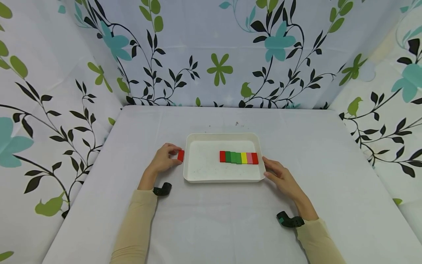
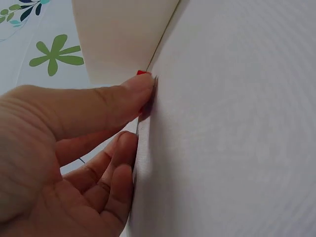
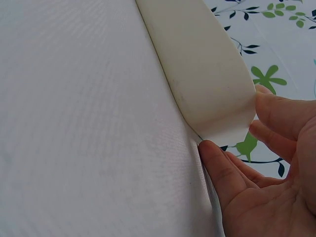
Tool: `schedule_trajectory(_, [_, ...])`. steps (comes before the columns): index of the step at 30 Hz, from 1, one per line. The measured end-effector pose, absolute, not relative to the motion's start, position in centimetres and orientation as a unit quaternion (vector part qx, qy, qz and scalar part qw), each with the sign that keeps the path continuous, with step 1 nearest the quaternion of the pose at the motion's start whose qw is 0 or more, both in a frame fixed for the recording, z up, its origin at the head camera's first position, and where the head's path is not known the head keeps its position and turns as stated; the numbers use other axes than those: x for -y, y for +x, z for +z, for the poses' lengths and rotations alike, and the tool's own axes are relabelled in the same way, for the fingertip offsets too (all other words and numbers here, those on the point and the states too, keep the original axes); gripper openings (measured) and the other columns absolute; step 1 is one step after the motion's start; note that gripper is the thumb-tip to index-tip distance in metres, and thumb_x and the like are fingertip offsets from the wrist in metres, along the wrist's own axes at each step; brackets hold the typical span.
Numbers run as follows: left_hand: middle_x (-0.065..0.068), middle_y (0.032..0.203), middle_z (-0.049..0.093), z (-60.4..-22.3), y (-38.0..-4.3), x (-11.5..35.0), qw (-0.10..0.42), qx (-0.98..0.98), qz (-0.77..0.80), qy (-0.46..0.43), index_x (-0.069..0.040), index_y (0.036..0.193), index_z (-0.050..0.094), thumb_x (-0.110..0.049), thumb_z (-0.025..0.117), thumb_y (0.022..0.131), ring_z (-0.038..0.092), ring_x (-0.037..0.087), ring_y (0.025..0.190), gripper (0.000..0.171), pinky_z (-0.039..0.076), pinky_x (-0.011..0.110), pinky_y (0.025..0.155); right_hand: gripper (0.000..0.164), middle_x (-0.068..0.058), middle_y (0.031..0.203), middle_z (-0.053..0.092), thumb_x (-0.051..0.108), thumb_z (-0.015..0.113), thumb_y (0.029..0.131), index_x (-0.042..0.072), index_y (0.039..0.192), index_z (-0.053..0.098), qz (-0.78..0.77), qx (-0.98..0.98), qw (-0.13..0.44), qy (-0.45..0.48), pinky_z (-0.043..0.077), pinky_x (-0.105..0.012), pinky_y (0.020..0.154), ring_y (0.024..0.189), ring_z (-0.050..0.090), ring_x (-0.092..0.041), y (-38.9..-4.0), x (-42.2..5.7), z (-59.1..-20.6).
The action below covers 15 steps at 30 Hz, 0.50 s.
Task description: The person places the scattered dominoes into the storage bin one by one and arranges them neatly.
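Observation:
In the head view, my left hand pinches a small red tile between thumb and fingers, just outside the left wall of a white tray. Up close in the left wrist view, the thumb covers most of that tile, and only a red corner shows. My right hand rests its fairly straight fingertips against the tray's right end, near the front corner. Inside the tray lies a row of several tiles, running red, green, yellow, pink, red from left to right. The green ones are slightly stepped.
The tray stands mid-table on a white cloth. Small dark specks lie behind it. A leaf-patterned curtain closes off the back and both sides. Each wrist carries a black camera band, such as the left band.

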<state>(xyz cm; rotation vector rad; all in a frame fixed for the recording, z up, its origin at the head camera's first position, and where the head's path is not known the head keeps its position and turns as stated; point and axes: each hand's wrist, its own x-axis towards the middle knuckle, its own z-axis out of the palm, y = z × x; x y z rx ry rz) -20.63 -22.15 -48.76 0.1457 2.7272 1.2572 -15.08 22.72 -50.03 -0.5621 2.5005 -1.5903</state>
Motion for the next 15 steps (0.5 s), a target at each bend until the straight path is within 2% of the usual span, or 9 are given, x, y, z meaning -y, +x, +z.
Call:
schedule_trajectory(5, [0.022, 0.119, 0.063, -48.4, -20.5, 22.4, 0.050, -0.893, 0.448, -0.007, 0.000, 0.130, 0.059, 0.000, 0.075, 0.079, 0.061, 0.034, 0.106, 0.053, 0.048, 0.039, 0.089, 0.058, -0.021, 0.148, 0.041, 0.011, 0.059, 0.097, 0.006, 0.151, 0.037, -0.521, -0.831, 0.061, -0.185, 0.034, -0.005, 0.098, 0.138, 0.037, -0.041, -15.1, -22.6, -50.0])
schedule_trajectory(10, [0.020, 0.123, 0.063, -48.2, -20.5, 22.5, 0.018, -0.878, 0.474, -0.058, -0.001, 0.132, 0.058, 0.001, 0.075, 0.078, 0.064, 0.032, 0.106, 0.057, 0.052, 0.033, 0.083, 0.058, -0.022, 0.147, 0.041, 0.010, 0.059, 0.097, 0.005, 0.150, 0.036, -0.520, -0.832, 0.058, -0.185, 0.034, -0.005, 0.097, 0.137, 0.037, -0.043, -15.1, -22.7, -50.0])
schedule_trajectory(15, [0.020, 0.120, 0.063, -47.2, -20.3, 22.3, -0.016, -0.857, 0.505, -0.104, -0.002, 0.132, 0.059, 0.001, 0.074, 0.080, 0.062, 0.031, 0.107, 0.055, 0.050, 0.029, 0.082, 0.058, -0.022, 0.147, 0.041, 0.010, 0.058, 0.097, 0.006, 0.151, 0.036, -0.525, -0.830, 0.063, -0.180, 0.035, -0.004, 0.096, 0.137, 0.037, -0.044, -15.1, -22.7, -49.9])
